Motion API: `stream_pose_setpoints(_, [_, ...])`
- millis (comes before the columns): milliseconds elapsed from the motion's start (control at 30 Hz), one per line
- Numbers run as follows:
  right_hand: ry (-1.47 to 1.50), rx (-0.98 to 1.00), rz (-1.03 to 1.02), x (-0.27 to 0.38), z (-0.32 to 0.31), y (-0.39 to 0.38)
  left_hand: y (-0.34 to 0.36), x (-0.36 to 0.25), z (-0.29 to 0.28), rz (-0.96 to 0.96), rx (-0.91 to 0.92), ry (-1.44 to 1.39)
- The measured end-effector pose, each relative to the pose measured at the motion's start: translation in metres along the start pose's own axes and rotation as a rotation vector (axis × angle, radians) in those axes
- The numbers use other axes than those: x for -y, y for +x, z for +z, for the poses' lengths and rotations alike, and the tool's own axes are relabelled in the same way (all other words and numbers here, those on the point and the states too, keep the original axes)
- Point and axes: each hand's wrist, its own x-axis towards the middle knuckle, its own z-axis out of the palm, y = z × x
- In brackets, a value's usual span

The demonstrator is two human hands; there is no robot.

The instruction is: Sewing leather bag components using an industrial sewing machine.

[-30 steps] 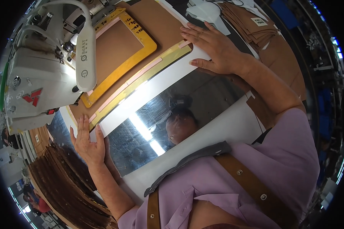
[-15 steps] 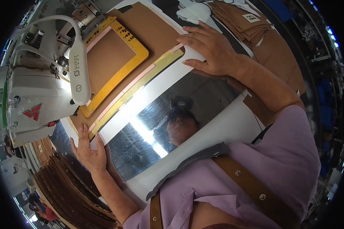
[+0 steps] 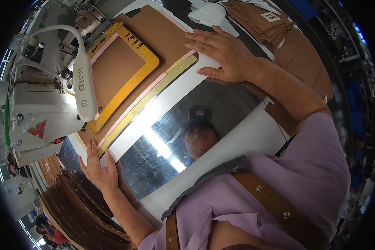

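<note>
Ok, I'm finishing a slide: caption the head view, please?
Left hand and right hand at opposite near corners of a brown sheet bearing a yellow frame.

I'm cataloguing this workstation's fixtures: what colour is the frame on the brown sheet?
The frame is yellow-orange; it shows best in the head view.

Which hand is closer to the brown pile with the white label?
Right. The right hand is below and left of the brown pile in the picture, apart from it. The left hand is much farther, below the white lamp.
</note>
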Motion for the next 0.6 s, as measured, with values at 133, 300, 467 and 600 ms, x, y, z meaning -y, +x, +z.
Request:
stream_pose_setpoints(133, [0.085, 0.017, -0.018, 0.0, 0.005, 0.0, -0.002, 0.001, -0.003, 0.007, 0.007, 0.011])
stream_pose_setpoints(300, [0.09, 0.033, -0.01, 0.0, 0.003, -0.001, -0.002, -0.004, -0.006, 0.008, 0.004, -0.013])
stream_pose_setpoints(467, [0.119, 0.032, -0.026, 0.001, 0.001, 0.001, -0.002, -0.006, -0.008, -0.025, 0.007, -0.011])
stream_pose_setpoints(600, [0.142, 0.045, -0.01, -0.001, -0.002, 0.0, 0.003, -0.008, -0.007, -0.025, -0.011, -0.013])
